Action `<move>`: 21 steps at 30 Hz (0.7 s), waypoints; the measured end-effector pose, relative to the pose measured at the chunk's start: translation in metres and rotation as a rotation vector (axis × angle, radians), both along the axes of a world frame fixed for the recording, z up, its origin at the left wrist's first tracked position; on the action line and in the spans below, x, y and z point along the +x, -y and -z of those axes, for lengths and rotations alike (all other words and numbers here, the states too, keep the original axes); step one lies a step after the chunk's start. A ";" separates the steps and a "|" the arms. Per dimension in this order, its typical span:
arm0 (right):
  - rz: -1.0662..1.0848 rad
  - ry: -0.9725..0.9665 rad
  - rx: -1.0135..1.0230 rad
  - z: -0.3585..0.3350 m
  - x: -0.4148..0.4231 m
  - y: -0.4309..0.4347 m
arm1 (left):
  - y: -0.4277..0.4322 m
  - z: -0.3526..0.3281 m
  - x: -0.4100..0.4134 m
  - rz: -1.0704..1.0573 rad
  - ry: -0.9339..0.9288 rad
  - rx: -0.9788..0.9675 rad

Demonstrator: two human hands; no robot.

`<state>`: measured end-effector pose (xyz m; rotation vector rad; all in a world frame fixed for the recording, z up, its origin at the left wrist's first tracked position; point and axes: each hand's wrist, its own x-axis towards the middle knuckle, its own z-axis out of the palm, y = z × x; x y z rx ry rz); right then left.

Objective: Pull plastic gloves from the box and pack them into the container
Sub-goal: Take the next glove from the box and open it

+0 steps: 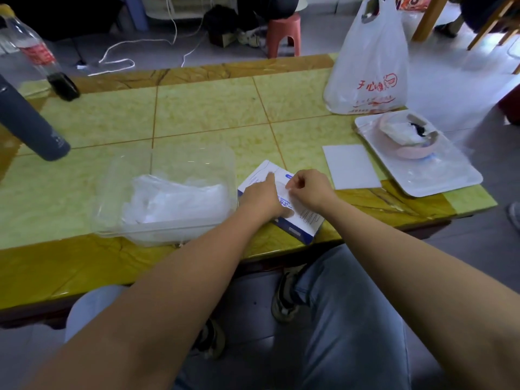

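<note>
Both hands meet on the box (307, 221), lower centre of the frame. Left hand (261, 196) presses it with straight fingers; right hand (309, 190) fingers are curled in a pinch, on what I cannot tell. Gloves (174, 201) fill the container (112, 220) just left.

Glossy marbled green counter (211, 108), clear plastic container (112, 220), thin filmy plastic gloves (174, 201), printed cardboard box (306, 223), white plastic bag (371, 60)
</note>
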<state>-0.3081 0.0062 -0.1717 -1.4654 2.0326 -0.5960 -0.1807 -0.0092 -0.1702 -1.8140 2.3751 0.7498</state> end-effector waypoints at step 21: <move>0.060 0.011 -0.049 -0.007 -0.010 -0.010 | -0.001 0.009 -0.002 -0.093 -0.067 0.054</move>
